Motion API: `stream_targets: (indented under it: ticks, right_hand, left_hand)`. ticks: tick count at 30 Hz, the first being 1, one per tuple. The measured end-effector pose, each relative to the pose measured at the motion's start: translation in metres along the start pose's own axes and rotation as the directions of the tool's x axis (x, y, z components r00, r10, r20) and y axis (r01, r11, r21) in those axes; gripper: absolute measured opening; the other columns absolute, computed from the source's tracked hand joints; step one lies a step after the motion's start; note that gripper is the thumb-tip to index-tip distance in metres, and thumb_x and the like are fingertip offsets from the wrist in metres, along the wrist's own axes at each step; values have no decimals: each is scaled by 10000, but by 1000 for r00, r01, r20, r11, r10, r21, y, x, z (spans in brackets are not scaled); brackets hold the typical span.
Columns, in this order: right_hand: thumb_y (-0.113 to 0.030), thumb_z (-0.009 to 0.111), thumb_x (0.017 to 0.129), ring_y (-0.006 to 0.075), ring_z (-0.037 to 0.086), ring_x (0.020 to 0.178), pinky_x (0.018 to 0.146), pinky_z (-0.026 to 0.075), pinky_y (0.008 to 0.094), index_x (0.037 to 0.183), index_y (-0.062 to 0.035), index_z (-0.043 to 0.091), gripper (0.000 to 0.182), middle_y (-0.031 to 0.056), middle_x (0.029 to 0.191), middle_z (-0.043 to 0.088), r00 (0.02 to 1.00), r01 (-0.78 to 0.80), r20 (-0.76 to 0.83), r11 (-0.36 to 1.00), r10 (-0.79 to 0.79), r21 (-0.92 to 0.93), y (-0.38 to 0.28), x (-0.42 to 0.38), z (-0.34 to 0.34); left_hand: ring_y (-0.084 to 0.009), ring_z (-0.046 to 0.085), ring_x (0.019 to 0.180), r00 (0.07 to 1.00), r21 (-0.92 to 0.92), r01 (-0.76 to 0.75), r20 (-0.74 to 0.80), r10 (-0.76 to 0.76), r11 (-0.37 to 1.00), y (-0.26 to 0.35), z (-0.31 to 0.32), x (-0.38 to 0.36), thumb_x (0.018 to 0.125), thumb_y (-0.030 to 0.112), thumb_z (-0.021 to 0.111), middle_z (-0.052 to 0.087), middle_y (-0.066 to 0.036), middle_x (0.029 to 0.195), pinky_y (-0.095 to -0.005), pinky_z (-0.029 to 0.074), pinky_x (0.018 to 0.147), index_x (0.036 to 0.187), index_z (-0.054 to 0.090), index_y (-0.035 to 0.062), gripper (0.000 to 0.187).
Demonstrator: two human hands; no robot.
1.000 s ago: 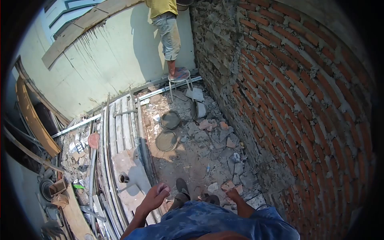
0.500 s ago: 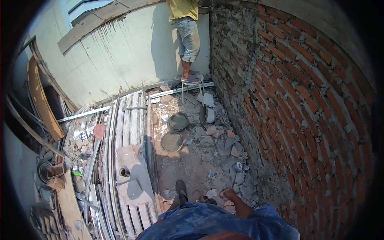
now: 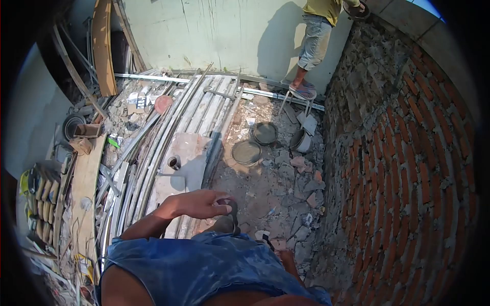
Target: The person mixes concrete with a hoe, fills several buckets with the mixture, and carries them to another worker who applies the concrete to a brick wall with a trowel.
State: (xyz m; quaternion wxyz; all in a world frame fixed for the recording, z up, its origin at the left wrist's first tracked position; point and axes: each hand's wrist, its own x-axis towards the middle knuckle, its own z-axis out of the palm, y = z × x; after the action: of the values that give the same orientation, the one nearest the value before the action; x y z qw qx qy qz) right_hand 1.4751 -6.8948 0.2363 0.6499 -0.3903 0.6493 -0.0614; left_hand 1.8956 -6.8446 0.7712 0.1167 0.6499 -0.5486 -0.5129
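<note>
My left hand (image 3: pixel 204 204) is held out in front of my blue shirt, over the ground near my dark shoe (image 3: pixel 235 210). Its thumb and forefinger are apart and nothing shows in it; the other fingers are hidden. Low beside my body on the right, my right hand (image 3: pixel 287 255) is mostly out of sight, close to a reddish broken block (image 3: pixel 278 244). Ahead on the ground stand two round containers of grey mortar, a nearer one (image 3: pixel 246 153) and a farther one (image 3: pixel 265 133). A tilted bucket (image 3: pixel 301 142) is beside them.
A co-worker (image 3: pixel 315 43) stands on a small stool (image 3: pixel 297 98) by the pale wall, one hand at a dark bucket (image 3: pixel 357 10). Rubble (image 3: pixel 301 178) lines the brick wall (image 3: pixel 398 188). Long planks (image 3: pixel 204 109) lie left, with a metal cup (image 3: pixel 174 162) on a board.
My left hand has come into view in front of my body. My right hand has gone lower and is more hidden. The view has swung left; the co-worker's hand at the bucket now shows.
</note>
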Motion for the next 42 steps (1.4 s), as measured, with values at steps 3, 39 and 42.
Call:
stream_targets:
  ticks: [3, 39, 42]
  right_hand:
    - [-100, 537, 739, 226, 582, 642, 499, 433, 343, 937, -20, 577, 218, 120, 792, 604, 991, 117, 76, 985, -108, -128, -6, -40, 0]
    - [-163, 532, 778, 234, 610, 644, 519, 472, 349, 1005, -23, 523, 268, 104, 805, 612, 997, -72, -11, 993, 72, -94, -100, -68, 24]
    - [-172, 517, 795, 225, 614, 638, 511, 466, 353, 998, -30, 523, 248, 98, 826, 614, 999, -45, 15, 990, 47, -133, -91, -53, 24]
  left_hand:
    - [-369, 519, 998, 896, 389, -402, -21, 444, 829, 54, -4, 36, 865, 330, 466, 504, -236, 1134, -410, 416, 857, 1242, 393, 6, 502]
    - [-364, 462, 1116, 929, -991, -91, -120, 349, -97, -16, 24, 25, 886, 550, 182, 424, -268, 1226, -453, 362, 928, 1340, 220, 34, 688]
    - [-360, 459, 1121, 938, -979, -147, -184, 294, -144, -38, 25, 31, 891, 534, 198, 427, -253, 1232, -445, 363, 932, 1332, 250, 44, 661]
